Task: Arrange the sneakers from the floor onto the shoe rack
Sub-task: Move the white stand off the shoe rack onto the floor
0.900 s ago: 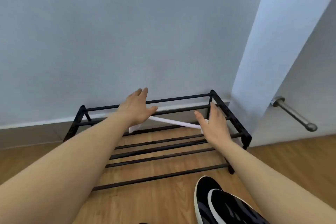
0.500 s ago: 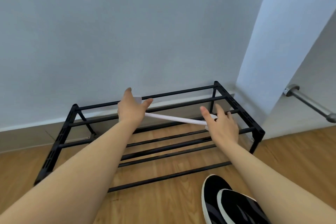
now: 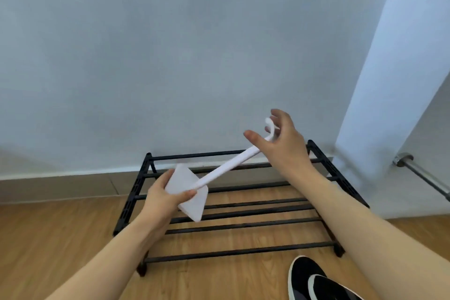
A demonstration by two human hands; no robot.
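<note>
A black metal shoe rack (image 3: 243, 224) of bare bars stands against the wall with nothing resting on it. I hold a white long-handled tool (image 3: 226, 168) with a flat blade above it. My left hand (image 3: 165, 200) grips the flat blade end. My right hand (image 3: 282, 143) sits at the hooked handle end, fingers spread, handle resting against the palm. Black sneakers with white soles (image 3: 314, 280) lie on the wooden floor at the bottom right, in front of the rack.
A pale grey wall (image 3: 170, 56) rises right behind the rack. A white door edge (image 3: 394, 80) with a metal handle (image 3: 423, 175) stands to the right. Wooden floor (image 3: 48, 238) stretches to the left of the rack.
Both hands have lifted the white tool off the rack. The left hand came down and toward me with the blade end, and the right hand rose with the handle end, fingers spreading.
</note>
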